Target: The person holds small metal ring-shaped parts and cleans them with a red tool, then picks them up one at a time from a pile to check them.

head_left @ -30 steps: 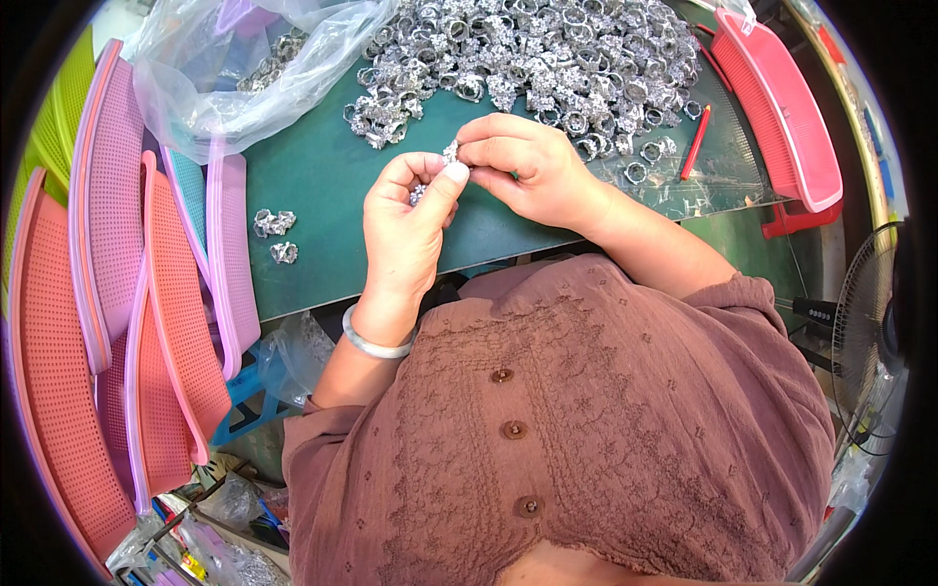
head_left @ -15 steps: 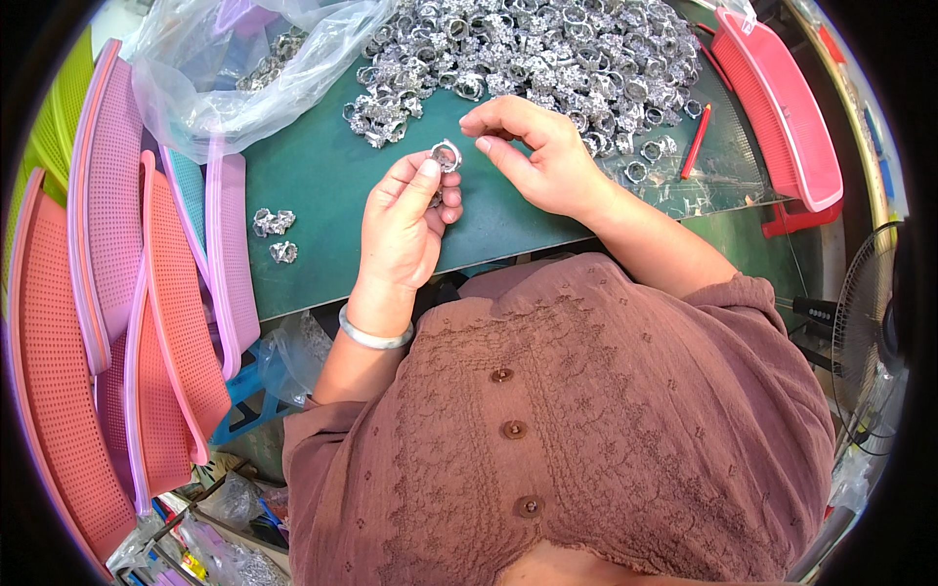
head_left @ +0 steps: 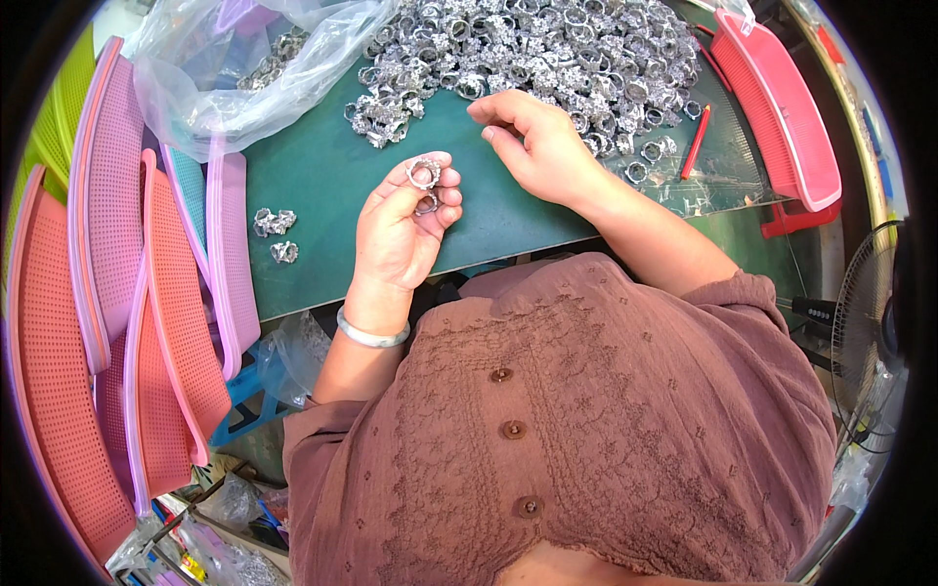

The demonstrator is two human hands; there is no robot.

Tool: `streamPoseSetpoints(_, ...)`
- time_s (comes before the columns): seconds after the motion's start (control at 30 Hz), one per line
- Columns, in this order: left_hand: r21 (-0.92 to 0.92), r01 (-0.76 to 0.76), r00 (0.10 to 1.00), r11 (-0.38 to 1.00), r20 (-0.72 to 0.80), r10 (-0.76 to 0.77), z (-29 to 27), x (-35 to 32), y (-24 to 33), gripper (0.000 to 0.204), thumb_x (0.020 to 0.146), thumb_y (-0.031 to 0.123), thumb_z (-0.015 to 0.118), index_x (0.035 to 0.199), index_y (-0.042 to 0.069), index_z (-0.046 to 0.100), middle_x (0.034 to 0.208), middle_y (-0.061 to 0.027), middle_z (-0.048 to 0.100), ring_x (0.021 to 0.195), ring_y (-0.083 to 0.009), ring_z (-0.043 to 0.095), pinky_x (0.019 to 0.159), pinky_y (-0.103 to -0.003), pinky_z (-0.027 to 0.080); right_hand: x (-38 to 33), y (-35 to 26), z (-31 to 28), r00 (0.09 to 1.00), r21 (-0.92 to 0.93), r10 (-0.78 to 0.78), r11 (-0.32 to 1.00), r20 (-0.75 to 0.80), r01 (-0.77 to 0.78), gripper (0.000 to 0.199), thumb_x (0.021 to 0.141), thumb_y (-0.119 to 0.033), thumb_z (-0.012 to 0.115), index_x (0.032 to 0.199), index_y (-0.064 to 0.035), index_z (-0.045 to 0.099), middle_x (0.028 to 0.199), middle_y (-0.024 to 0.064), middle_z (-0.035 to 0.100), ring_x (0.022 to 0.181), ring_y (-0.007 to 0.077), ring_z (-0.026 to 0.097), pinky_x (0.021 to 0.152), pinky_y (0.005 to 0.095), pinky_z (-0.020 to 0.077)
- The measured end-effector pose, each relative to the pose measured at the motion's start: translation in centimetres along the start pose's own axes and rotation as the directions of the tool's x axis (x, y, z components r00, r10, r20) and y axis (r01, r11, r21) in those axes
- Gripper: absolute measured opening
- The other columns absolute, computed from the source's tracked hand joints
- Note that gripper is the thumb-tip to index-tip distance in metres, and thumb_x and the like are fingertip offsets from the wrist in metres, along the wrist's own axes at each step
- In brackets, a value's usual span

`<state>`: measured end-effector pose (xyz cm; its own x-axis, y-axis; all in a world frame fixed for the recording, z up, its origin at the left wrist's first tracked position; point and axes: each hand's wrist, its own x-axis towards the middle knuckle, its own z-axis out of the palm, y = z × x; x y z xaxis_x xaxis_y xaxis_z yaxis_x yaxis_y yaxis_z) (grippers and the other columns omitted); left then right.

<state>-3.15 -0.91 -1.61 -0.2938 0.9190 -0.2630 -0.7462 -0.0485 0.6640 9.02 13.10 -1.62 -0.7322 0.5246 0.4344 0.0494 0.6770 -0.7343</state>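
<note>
My left hand (head_left: 399,225) is closed, palm up, around two silvery rings. One ring (head_left: 423,163) with a textured outer edge rests at the thumb and index finger; a second ring (head_left: 427,205) shows lower, against the curled fingers. Over the table, just below the heap, is my right hand (head_left: 542,146). Its fingers are bent, thumb and index tip apart, and nothing shows between them. The heap of similar silvery rings (head_left: 547,59) covers the far part of the table. A few rings (head_left: 274,223) lie left of my left hand.
On the left, pink, orange and purple perforated plastic baskets (head_left: 68,371) stand stacked on edge. A clear plastic bag (head_left: 195,107) with more rings is at the far left of the green table (head_left: 322,195). A red pencil (head_left: 696,142) and pink basket (head_left: 782,107) are right; a fan (head_left: 865,303) stands beyond.
The upper ring in my left hand has tipped and dropped slightly toward the palm, and the lower ring now shows more. My right hand has shifted slightly up and right.
</note>
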Motion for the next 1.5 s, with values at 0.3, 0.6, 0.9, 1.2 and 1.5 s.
streamPoseSetpoints(0.3, -0.184, 0.046, 0.997, 0.982, 0.067, -0.035, -0.8, 0.4, 0.0, 0.021, 0.085, 0.005, 0.045, 0.101, -0.004, 0.054, 0.082, -0.0109, 0.059, 0.067, -0.0156, 0.054, 0.057, -0.025, 0.045, 2.6, -0.3, 0.3, 0.985, -0.486, -0.087, 0.862, 0.146, 0.148, 0.018, 0.073, -0.002, 0.048, 0.090, 0.0012, 0.056, 0.089, 0.0171, 0.050, 0.077, 0.0342, 0.057, 0.068, 0.0372, 0.0481)
streamPoseSetpoints(0.6, -0.207, 0.078, 0.985, 0.975, 0.168, -0.043, -1.0, 0.1, 0.7, 0.028, 0.084, 0.012, 0.043, 0.104, -0.005, 0.051, 0.097, -0.0169, 0.057, 0.083, -0.0238, 0.057, 0.066, -0.029, 0.049, 3.3, 0.8, -0.2, 0.979, -0.614, -0.127, 0.764, 0.159, 0.199, 0.022, 0.073, -0.004, 0.055, 0.094, -0.0001, 0.057, 0.090, 0.0128, 0.055, 0.070, 0.0238, 0.059, 0.059, 0.0307, 0.0485)
streamPoseSetpoints(0.9, -0.011, -0.017, 1.000, 1.000, 0.012, 0.017, -0.2, 0.0, 0.2, 0.016, 0.083, 0.010, 0.050, 0.097, 0.002, 0.053, 0.089, -0.0107, 0.058, 0.081, -0.0206, 0.057, 0.063, -0.028, 0.049, 2.4, -0.6, -1.3, 0.872, 0.656, 0.210, 0.586, 0.443, -0.475, 0.015, 0.084, -0.015, 0.055, 0.092, -0.0023, 0.058, 0.087, 0.0061, 0.061, 0.067, 0.0076, 0.054, 0.058, 0.0205, 0.0435)
streamPoseSetpoints(1.2, 0.305, -0.173, 0.979, 0.936, -0.049, 0.197, 2.2, -0.2, 0.4, 0.014, 0.083, 0.010, 0.055, 0.096, 0.003, 0.055, 0.077, -0.0009, 0.057, 0.063, -0.0062, 0.048, 0.052, -0.017, 0.038, 0.9, -1.4, -0.8, 0.833, 0.812, 0.169, 0.190, 0.527, -0.552, 0.019, 0.086, -0.011, 0.050, 0.102, -0.0008, 0.053, 0.079, 0.0086, 0.059, 0.065, 0.0132, 0.057, 0.055, 0.0227, 0.0455)
streamPoseSetpoints(1.5, 0.323, -0.174, 0.970, 0.930, -0.105, 0.217, 2.0, 0.0, 0.0, 0.009, 0.083, 0.011, 0.057, 0.088, 0.004, 0.059, 0.070, 0.0003, 0.056, 0.059, -0.0054, 0.047, 0.050, -0.018, 0.037, 0.3, -0.8, -0.4, 0.812, 0.789, 0.127, 0.194, 0.570, -0.583, 0.017, 0.089, -0.015, 0.045, 0.097, -0.0020, 0.053, 0.080, 0.0078, 0.060, 0.066, 0.0131, 0.058, 0.056, 0.0219, 0.0454)
